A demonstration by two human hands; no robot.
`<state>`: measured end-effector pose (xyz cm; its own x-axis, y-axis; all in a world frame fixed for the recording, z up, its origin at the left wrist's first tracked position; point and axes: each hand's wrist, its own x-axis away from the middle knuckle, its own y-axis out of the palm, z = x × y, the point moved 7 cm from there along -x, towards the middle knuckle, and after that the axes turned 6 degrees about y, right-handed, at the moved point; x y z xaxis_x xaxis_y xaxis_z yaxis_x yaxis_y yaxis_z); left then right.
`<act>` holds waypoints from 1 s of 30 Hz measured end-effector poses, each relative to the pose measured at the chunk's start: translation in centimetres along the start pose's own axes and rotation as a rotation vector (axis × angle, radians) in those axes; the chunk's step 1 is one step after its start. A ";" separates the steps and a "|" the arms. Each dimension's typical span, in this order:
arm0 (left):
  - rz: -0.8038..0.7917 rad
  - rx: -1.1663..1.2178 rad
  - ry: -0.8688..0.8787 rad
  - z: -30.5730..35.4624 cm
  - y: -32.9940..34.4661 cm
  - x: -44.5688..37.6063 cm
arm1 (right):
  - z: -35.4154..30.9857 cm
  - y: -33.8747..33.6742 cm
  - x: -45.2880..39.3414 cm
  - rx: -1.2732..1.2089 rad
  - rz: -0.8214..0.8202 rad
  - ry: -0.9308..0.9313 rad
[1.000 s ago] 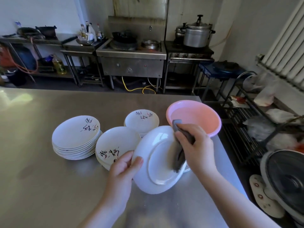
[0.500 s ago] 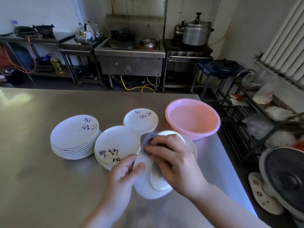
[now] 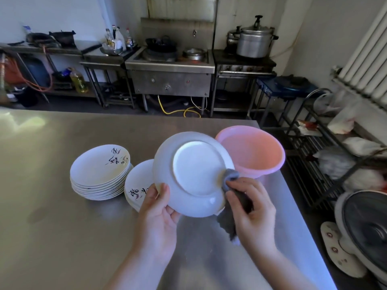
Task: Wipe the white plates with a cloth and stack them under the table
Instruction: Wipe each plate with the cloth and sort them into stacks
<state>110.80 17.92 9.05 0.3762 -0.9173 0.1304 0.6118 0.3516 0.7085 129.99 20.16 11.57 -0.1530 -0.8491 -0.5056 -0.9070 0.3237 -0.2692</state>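
Observation:
My left hand point(image 3: 159, 214) grips the lower left rim of a white plate point(image 3: 194, 172), held up above the steel table point(image 3: 52, 237) with its underside facing me. My right hand point(image 3: 253, 212) holds a grey cloth point(image 3: 231, 176) and presses it against the plate's right rim. A tall stack of white plates with painted characters point(image 3: 100, 170) sits on the table to the left. A second stack point(image 3: 139, 185) lies partly hidden behind the held plate and my left hand.
A pink plastic basin point(image 3: 255, 151) stands on the table just right of the held plate. The table's right edge runs down beside my right arm. Beyond it are a wire rack with bags point(image 3: 335, 155) and a fan point(image 3: 366, 227) on the floor.
The plate has been lifted and tilted so its whole underside faces me. My right hand with the cloth has moved from the plate's middle to its right rim.

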 end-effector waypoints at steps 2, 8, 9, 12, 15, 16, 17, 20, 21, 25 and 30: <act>0.027 0.047 0.001 -0.6 0.7 0.1 | -1.5 1.1 1.4 0.031 -0.005 -0.089; -0.002 0.186 -0.130 -2.3 2.2 1.0 | -5.0 5.4 2.6 0.168 -0.182 -0.305; 0.010 0.184 -0.141 -2.2 2.1 0.9 | -4.9 5.4 2.5 0.187 -0.202 -0.317; 0.051 0.127 -0.094 -1.6 0.8 -0.1 | -3.8 3.8 2.2 0.174 -0.169 -0.311; 0.048 -0.015 -0.020 -0.2 -0.2 -0.9 | -1.2 1.0 0.8 0.095 -0.041 -0.103; 0.030 -0.063 -0.016 0.1 -0.5 -1.0 | -0.4 0.3 0.2 0.084 -0.006 -0.018; -0.003 -0.121 -0.021 0.4 -0.6 -1.0 | 0.4 -0.3 -0.6 0.073 0.016 0.057; -0.143 -0.346 -0.026 0.5 -1.0 -0.9 | 1.7 -0.9 -3.4 0.060 0.000 0.224; -0.190 -0.405 -0.023 0.3 -0.9 -0.7 | 1.6 -0.9 -4.3 0.070 -0.022 0.238; -0.348 -0.549 -0.016 -0.5 0.0 -0.2 | -2.0 0.8 -5.6 0.172 -0.113 -0.011; -0.478 -0.652 0.016 -0.4 1.0 -0.4 | -6.0 3.7 -2.2 0.226 -0.258 -0.461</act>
<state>111.50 18.72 9.45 -0.0216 -0.9950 -0.0974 0.9899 -0.0350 0.1377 124.63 20.75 16.63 0.2948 -0.6588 -0.6922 -0.7784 0.2546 -0.5738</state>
